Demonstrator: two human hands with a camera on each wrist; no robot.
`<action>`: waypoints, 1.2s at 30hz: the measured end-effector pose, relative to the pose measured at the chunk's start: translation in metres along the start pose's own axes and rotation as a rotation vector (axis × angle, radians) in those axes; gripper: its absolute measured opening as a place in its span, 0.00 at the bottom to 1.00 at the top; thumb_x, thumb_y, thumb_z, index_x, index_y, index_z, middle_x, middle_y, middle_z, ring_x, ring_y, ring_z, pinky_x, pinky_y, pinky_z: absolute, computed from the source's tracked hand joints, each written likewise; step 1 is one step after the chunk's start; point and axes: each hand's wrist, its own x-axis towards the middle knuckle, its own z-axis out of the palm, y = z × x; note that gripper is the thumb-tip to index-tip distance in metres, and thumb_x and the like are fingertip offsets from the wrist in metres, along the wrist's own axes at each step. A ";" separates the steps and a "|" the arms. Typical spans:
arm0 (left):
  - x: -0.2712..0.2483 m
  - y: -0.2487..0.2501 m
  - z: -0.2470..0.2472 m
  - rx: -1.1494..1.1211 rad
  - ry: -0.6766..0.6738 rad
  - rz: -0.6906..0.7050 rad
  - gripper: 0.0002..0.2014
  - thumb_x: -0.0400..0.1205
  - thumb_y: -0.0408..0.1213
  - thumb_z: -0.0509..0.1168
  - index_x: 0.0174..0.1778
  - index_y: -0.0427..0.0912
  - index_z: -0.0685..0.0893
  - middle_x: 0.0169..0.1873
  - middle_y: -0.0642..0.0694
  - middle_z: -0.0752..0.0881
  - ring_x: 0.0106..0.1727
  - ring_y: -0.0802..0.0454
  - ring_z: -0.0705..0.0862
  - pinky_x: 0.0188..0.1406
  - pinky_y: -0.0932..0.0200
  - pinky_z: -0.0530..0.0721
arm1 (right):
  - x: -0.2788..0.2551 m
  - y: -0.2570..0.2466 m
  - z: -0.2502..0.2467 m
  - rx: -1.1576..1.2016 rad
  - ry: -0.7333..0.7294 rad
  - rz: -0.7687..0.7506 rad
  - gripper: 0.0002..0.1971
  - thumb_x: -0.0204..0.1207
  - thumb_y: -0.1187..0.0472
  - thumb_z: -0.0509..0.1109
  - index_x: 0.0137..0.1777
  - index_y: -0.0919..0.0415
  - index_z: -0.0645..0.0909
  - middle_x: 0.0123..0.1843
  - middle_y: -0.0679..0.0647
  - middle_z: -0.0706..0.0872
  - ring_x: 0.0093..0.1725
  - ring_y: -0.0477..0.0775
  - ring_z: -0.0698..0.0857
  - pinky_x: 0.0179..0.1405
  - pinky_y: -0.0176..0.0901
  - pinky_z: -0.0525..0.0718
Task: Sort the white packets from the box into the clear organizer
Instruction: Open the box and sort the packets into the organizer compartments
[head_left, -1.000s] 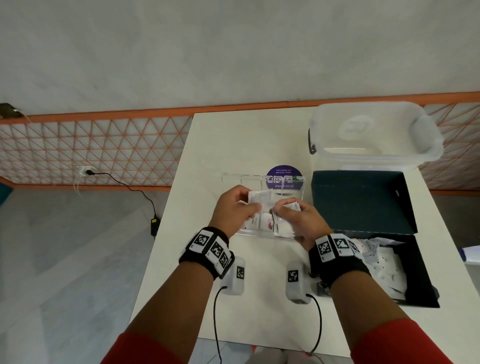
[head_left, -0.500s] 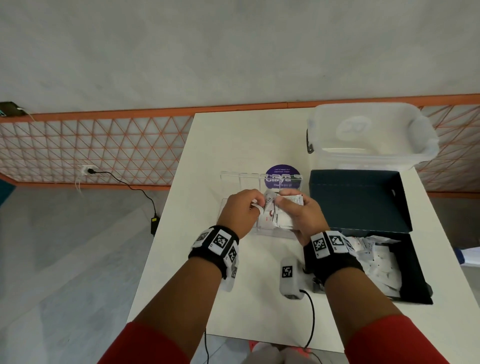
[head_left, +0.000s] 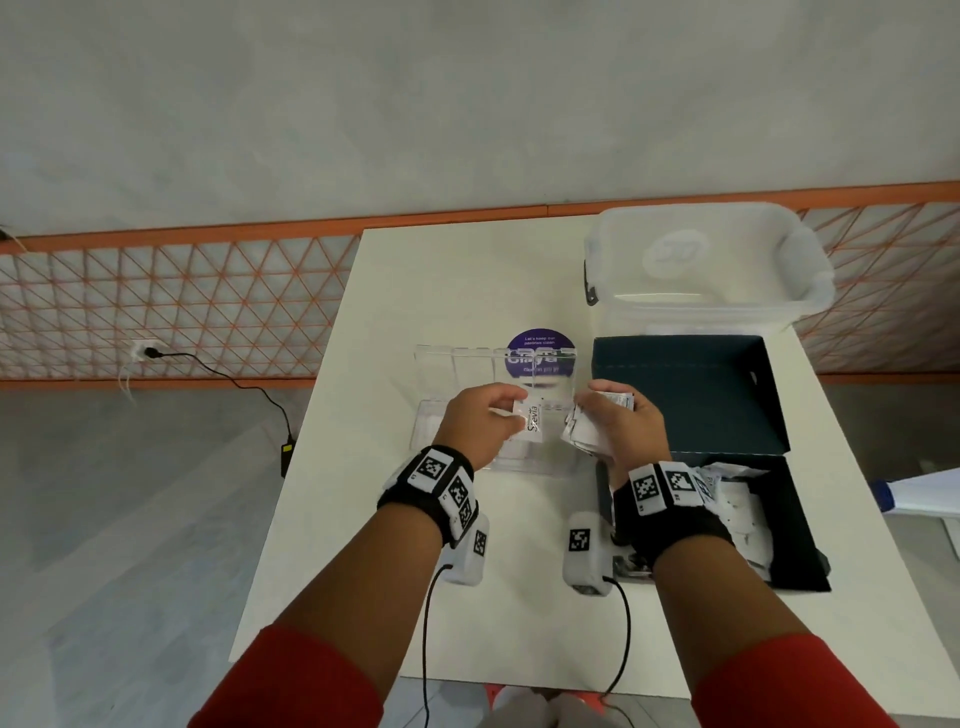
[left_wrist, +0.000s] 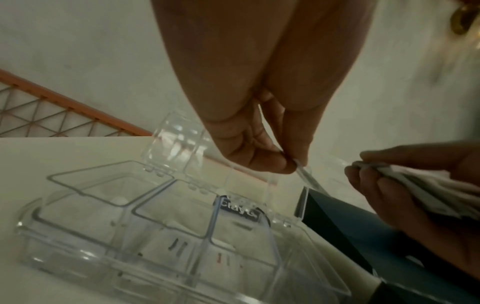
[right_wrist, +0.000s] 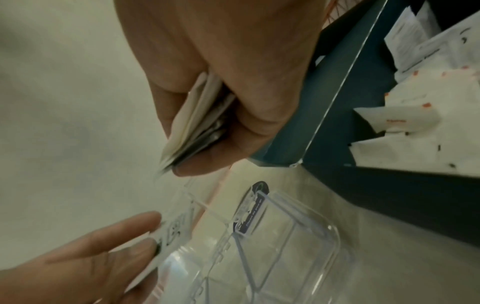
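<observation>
My left hand pinches a single white packet printed "Stevia" over the clear organizer; the packet shows edge-on in the left wrist view. My right hand grips a stack of white packets just right of the organizer, the stack pressed between thumb and fingers. The organizer's lids stand raised and its compartments lie uncovered, with a few packets lying in the near ones. The dark box at the right holds more white packets.
The box's open lid lies flat behind it. A large translucent tub stands at the table's back right. A purple round sticker sits behind the organizer. The table's left edge drops to the floor with a cable and adapter.
My hands were together over the organizer; now they have drawn apart. The left hand came away with one packet, the right moved right with the stack.
</observation>
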 end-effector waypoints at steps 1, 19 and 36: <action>0.001 0.001 0.005 0.028 -0.023 0.002 0.15 0.78 0.32 0.71 0.59 0.50 0.87 0.53 0.50 0.86 0.49 0.51 0.87 0.50 0.58 0.85 | 0.000 0.000 -0.004 0.010 0.002 0.007 0.08 0.69 0.67 0.80 0.43 0.53 0.89 0.45 0.62 0.93 0.43 0.62 0.92 0.44 0.58 0.92; 0.033 -0.007 0.058 0.402 -0.140 0.047 0.17 0.75 0.30 0.74 0.61 0.41 0.86 0.53 0.44 0.87 0.52 0.48 0.85 0.49 0.62 0.80 | 0.008 -0.011 -0.032 0.033 -0.002 0.012 0.08 0.73 0.69 0.78 0.49 0.59 0.87 0.46 0.63 0.89 0.46 0.63 0.88 0.54 0.62 0.88; 0.038 -0.010 0.070 0.676 -0.093 0.201 0.16 0.83 0.39 0.65 0.67 0.42 0.83 0.56 0.39 0.84 0.56 0.41 0.83 0.55 0.53 0.78 | 0.020 -0.004 -0.029 0.034 -0.031 0.021 0.08 0.73 0.69 0.78 0.46 0.56 0.87 0.42 0.58 0.89 0.40 0.56 0.89 0.43 0.50 0.89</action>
